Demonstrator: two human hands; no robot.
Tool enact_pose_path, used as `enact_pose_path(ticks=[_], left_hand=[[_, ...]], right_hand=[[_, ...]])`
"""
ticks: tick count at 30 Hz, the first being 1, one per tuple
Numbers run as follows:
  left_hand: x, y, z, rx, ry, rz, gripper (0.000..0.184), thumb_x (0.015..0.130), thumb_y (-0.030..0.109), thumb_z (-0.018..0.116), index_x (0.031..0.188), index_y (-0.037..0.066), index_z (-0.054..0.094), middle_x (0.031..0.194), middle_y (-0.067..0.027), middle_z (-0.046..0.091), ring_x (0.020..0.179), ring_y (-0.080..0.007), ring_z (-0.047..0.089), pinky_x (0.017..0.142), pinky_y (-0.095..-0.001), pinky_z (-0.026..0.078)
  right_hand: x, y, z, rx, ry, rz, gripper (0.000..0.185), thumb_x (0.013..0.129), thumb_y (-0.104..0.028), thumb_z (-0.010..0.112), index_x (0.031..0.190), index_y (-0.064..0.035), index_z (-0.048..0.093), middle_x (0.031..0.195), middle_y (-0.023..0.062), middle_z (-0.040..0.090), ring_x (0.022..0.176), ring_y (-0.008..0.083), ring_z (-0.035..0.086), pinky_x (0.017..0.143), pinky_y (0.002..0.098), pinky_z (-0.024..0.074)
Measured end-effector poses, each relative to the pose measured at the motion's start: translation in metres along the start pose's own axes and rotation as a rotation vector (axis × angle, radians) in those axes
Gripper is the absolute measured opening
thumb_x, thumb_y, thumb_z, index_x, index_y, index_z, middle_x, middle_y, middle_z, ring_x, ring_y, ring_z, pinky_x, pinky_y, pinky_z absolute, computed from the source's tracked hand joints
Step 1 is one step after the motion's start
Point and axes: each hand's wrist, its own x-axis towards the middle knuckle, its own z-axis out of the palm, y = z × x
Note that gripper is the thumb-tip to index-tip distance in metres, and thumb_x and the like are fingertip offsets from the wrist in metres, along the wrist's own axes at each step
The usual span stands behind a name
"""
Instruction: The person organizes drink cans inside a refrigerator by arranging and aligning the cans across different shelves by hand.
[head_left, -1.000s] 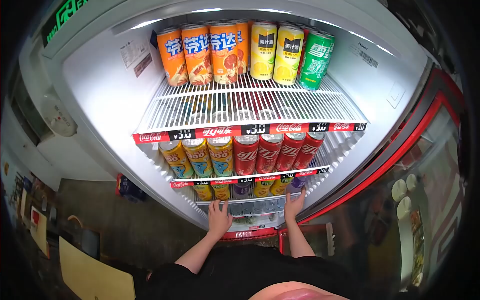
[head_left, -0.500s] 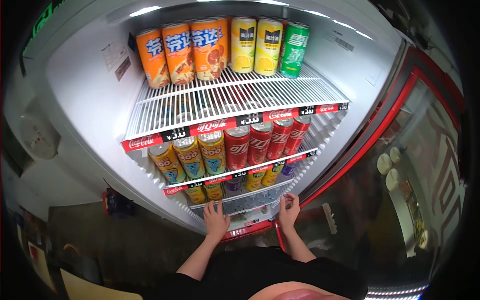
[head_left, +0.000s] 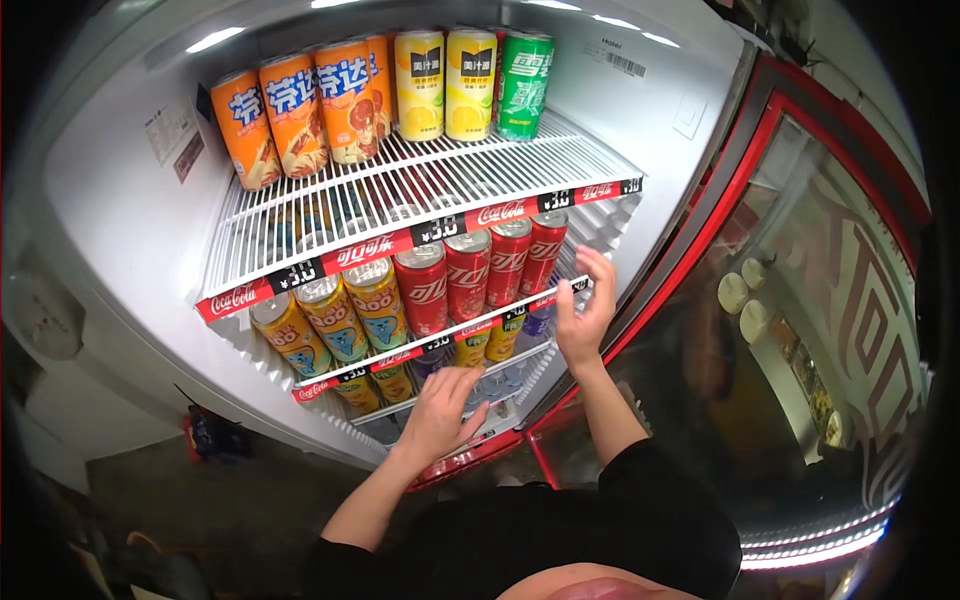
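Observation:
My right hand is raised at the right end of the middle shelf, near the last of several red Coca-Cola cans. Its thumb stands apart from the fingers, and nothing is in it. My left hand is lower, in front of the lower shelf, fingers stretched and holding nothing. Behind it are yellow cans and a partly covered purple can. Left of the Coca-Cola cans stand yellow Qoo cans. On the top shelf are orange Fanta cans, yellow lemon drink cans and a green Sprite can.
The white wire top shelf carries a red Coca-Cola price strip along its front. To the right, the red-framed glass door of the fridge stands open. White side walls enclose the shelves. A dark floor shows at lower left.
My right hand has risen from the lower shelf to the middle shelf's right end. My left hand has moved slightly up and right. The view has shifted, so the fridge appears further left.

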Motion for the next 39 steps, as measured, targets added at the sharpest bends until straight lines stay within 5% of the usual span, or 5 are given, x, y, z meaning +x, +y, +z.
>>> enact_pose_path(ticks=[13, 22, 25, 31, 39], left_hand=[[0.1, 0.035, -0.102, 0.52, 0.192, 0.144, 0.058, 0.083, 0.02, 0.076, 0.134, 0.0, 0.057, 0.129, -0.0155, 0.057, 0.118, -0.033, 0.055, 0.101, -0.0439, 0.046], [0.108, 0.021, -0.108, 0.732, 0.197, -0.091, 0.046, 0.095, 0.048, 0.064, 0.083, 0.004, 0.066, 0.062, -0.0137, 0.062, 0.057, -0.0328, 0.065, 0.053, -0.0437, 0.053], [0.112, 0.018, -0.111, 0.683, 0.038, -0.369, 0.047, 0.096, 0.05, 0.063, 0.095, 0.003, 0.067, 0.069, -0.0171, 0.066, 0.066, -0.0353, 0.068, 0.06, -0.0456, 0.055], [0.136, 0.029, -0.106, 0.585, -0.044, -0.381, 0.066, 0.097, 0.06, 0.055, 0.073, 0.0, 0.066, 0.071, -0.022, 0.067, 0.069, -0.0392, 0.068, 0.063, -0.0478, 0.055], [0.174, 0.027, -0.1, 0.522, -0.329, -0.3, 0.07, 0.1, 0.061, 0.044, 0.082, -0.003, 0.067, 0.08, -0.023, 0.067, 0.079, -0.0394, 0.067, 0.074, -0.0472, 0.053]], right_hand=[[0.036, 0.026, 0.03, -0.06, -0.213, -0.023, 0.061, 0.076, -0.012, 0.08, 0.13, -0.0013, 0.053, 0.127, 0.0222, 0.054, 0.118, 0.0426, 0.056, 0.098, 0.0478, 0.0475], [0.036, 0.035, 0.028, -0.176, -0.131, 0.02, 0.058, 0.081, -0.01, 0.076, 0.133, -0.008, 0.052, 0.132, 0.0254, 0.051, 0.115, 0.0489, 0.059, 0.09, 0.0527, 0.0518], [0.042, 0.042, 0.029, -0.164, -0.156, 0.08, 0.056, 0.084, -0.012, 0.074, 0.134, -0.0078, 0.05, 0.133, 0.0259, 0.051, 0.112, 0.0498, 0.059, 0.089, 0.0527, 0.0525], [0.053, 0.079, 0.045, -0.177, -0.144, -0.063, 0.048, 0.085, -0.013, 0.075, 0.126, 0.0019, 0.055, 0.125, 0.0285, 0.057, 0.116, 0.0487, 0.055, 0.101, 0.0497, 0.0453], [0.051, 0.134, 0.071, -0.255, -0.26, -0.063, 0.058, 0.09, -0.026, 0.073, 0.133, 0.0074, 0.052, 0.135, 0.0332, 0.055, 0.128, 0.0507, 0.05, 0.105, 0.0485, 0.0452]])
